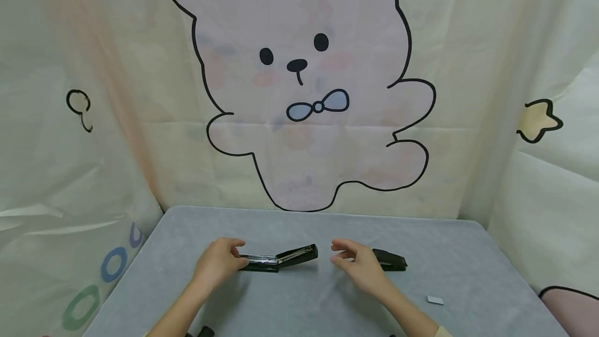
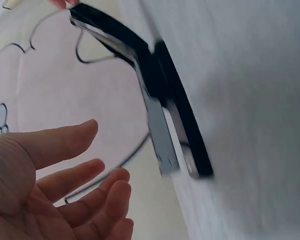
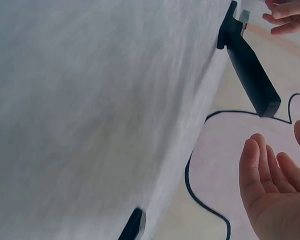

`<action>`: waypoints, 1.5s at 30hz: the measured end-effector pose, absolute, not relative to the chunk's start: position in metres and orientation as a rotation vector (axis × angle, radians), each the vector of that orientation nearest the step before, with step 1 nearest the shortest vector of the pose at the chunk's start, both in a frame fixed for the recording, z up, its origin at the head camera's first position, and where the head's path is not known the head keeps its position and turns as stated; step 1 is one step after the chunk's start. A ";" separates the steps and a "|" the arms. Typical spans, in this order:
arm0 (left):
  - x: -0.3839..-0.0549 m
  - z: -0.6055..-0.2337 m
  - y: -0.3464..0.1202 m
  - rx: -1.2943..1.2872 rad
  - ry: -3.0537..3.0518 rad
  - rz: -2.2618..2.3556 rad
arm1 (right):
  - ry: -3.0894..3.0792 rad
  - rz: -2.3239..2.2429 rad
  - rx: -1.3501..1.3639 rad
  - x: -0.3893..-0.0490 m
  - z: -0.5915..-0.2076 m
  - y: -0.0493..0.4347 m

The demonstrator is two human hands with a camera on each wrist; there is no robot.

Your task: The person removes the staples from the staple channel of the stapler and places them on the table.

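Observation:
An opened black stapler [image 1: 276,260] stands on the table, its top arm swung back to the right and its metal staple channel exposed. Beside its left end is my left hand [image 1: 219,265]. The left wrist view shows that hand [image 2: 85,185] with fingers loosely spread, apart from the stapler [image 2: 162,100]. My right hand [image 1: 360,267] hovers to the right of the raised arm, fingers loosely bent around nothing. From the right wrist, this hand [image 3: 275,195] appears below the end of the stapler's arm [image 3: 252,75].
Behind my right hand lies another black object [image 1: 392,260], partly hidden. A small pale strip [image 1: 435,300] is on the grey table [image 1: 468,254] near my right forearm. At the bottom edge a dark item [image 1: 206,332] shows partly. Printed cloth [image 1: 299,160] hangs behind the table.

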State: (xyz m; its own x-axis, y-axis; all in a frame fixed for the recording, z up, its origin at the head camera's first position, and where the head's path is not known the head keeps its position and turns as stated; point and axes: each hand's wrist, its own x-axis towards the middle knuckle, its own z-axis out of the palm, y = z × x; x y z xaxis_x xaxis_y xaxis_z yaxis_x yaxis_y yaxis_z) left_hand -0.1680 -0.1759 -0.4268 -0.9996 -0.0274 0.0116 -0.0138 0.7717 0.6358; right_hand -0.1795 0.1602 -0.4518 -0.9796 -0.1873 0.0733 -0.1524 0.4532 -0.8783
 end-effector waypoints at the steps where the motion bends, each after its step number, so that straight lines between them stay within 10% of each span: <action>1: -0.167 -0.427 -0.171 0.023 -2.918 -1.066 | 2.663 -1.597 -0.304 -0.178 -0.451 0.163; 45: -0.164 -0.459 -0.008 -0.926 -2.300 -1.077 | 3.041 -1.151 -0.315 -0.166 -0.471 0.312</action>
State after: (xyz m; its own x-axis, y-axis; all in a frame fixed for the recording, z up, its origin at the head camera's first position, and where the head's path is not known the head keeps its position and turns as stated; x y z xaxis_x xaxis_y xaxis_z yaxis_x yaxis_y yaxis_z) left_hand -0.1640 -0.0083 -0.4587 -0.6823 0.3861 0.6208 0.7241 0.4740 0.5010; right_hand -0.1665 0.3117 -0.4708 -0.9736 -0.1350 0.1841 -0.2230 0.7341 -0.6414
